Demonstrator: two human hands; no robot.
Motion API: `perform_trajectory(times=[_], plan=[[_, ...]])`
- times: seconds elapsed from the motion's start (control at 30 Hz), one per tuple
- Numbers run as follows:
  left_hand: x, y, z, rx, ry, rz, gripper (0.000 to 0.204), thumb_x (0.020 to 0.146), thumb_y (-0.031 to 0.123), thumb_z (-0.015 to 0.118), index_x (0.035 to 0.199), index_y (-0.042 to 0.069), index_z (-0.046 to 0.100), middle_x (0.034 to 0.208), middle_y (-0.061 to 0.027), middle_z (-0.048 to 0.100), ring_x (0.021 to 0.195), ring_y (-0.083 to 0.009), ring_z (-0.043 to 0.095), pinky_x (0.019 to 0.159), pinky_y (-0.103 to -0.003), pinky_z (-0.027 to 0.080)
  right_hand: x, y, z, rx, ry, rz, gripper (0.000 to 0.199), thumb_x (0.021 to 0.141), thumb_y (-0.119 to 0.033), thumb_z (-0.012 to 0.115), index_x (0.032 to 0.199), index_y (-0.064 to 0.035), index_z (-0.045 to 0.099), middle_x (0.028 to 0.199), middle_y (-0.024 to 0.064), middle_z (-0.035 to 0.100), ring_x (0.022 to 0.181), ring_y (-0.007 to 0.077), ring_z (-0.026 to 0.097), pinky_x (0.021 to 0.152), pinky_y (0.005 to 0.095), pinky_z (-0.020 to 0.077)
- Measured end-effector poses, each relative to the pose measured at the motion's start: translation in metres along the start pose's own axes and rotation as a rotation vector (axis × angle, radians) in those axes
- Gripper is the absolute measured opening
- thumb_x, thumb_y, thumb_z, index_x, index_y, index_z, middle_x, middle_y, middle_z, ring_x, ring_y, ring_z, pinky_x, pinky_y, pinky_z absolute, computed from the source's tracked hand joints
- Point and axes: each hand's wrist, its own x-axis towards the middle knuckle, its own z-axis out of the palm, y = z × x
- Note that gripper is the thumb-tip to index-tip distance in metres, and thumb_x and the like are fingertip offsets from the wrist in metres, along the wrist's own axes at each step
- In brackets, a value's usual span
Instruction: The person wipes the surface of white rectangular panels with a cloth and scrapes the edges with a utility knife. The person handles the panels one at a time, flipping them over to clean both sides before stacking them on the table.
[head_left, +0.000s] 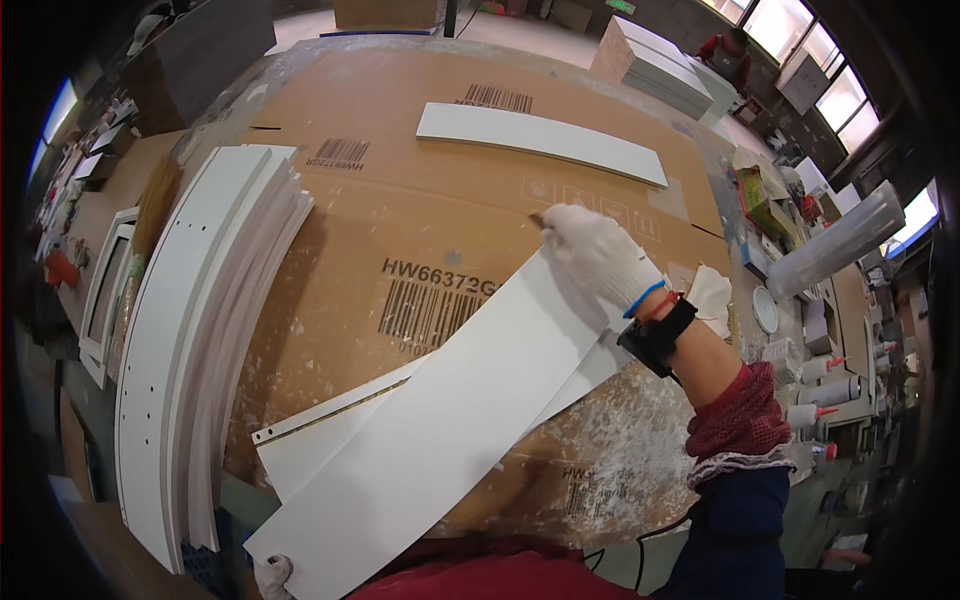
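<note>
**Reader:** Where is the main thing?

**Describer:** A long white board [430,420] slants across the middle, from 7 o'clock up toward 1 o'clock. It lies partly over another white board with a grooved edge [315,445], which shows between 7 and 8 o'clock, above a flattened cardboard sheet [350,230].

**Reader:** And the hands?

**Describer:** Both wear white gloves. The left hand [272,575], at 7 o'clock, has its visible fingers curled over the near corner of the long board, holding it. The right hand [597,255], at 2 o'clock, is over the far end, fingers closed in a fist around a small dark object [538,221]. Whether that fist also presses on the board, there is no telling.

**Reader:** What else is around?

**Describer:** A stack of white panels [170,350] stands at 9 o'clock; a narrow white strip [540,143] lies between 12 and 1 o'clock.

**Reader:** How would the board handle?

**Describer:** Probably stiff and moderately light, but awkward for its length. The smooth face could slide under gloves, and the corners might chip. The long edges, 1 hand near each end, look like the best hold.

**Reader:** What stays unclear?

**Describer:** The bottom rim cuts off most of the left hand. The dark object shows only its tip, so its kind is uncertain. The right hand covers part of the board's far end, and the underside is hidden.
</note>
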Motion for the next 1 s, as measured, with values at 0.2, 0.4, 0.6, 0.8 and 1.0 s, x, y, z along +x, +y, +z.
perform_trajectory(times=[0.2,0.4,0.6,0.8,1.0], plan=[[-0.004,0.007,0.014,-0.005,0.001,0.016,0.032,0.086,0.017,0.064,0.110,-0.004,0.057,0.105,-0.0156,0.062,0.095,-0.0262,0.062,0.085,-0.039,0.050,0.004,0.055,0.026,-0.196,0.154,0.037,0.017,0.090,-0.018,0.053,0.095,-0.0040,0.060,0.087,0.0180,0.064,0.085,0.0378,0.063,0.074,0.0465,0.0500],[0.008,-0.024,-0.057,0.017,-0.053,-0.019,0.044,0.090,0.018,0.059,0.124,-0.007,0.047,0.114,-0.0202,0.060,0.098,-0.0292,0.064,0.083,-0.040,0.055,-0.006,0.013,0.014,0.051,-0.001,-0.096,0.016,0.089,-0.013,0.050,0.098,-0.0030,0.059,0.087,0.0189,0.063,0.086,0.0373,0.062,0.077,0.0443,0.0495],[0.075,-0.050,-0.096,-0.571,-0.731,-0.163,0.043,0.093,0.020,0.045,0.123,-0.011,0.046,0.103,-0.0259,0.063,0.081,-0.0308,0.070,0.072,-0.042,0.059,0.009,0.074,0.011,-0.242,-0.006,0.210,0.018,0.091,-0.017,0.050,0.098,-0.0031,0.059,0.093,0.0216,0.064,0.088,0.0402,0.061,0.075,0.0465,0.0483],[0.041,-0.040,-0.074,-0.566,-0.541,-0.139,0.042,0.095,0.021,0.044,0.120,-0.012,0.048,0.097,-0.0256,0.064,0.076,-0.0312,0.070,0.075,-0.045,0.059,0.003,0.012,0.006,-0.023,-0.060,-0.059,0.020,0.091,-0.021,0.050,0.098,-0.0050,0.060,0.094,0.0197,0.066,0.091,0.0388,0.063,0.078,0.0472,0.0501],[0.052,-0.029,-0.050,-0.167,-0.217,-0.067,0.044,0.094,0.021,0.051,0.122,-0.014,0.045,0.102,-0.0254,0.064,0.082,-0.0335,0.069,0.078,-0.049,0.059,0.006,0.074,0.001,-0.275,0.027,0.210,0.020,0.091,-0.022,0.051,0.099,-0.0062,0.060,0.094,0.0188,0.066,0.092,0.0387,0.062,0.077,0.0478,0.0486]])
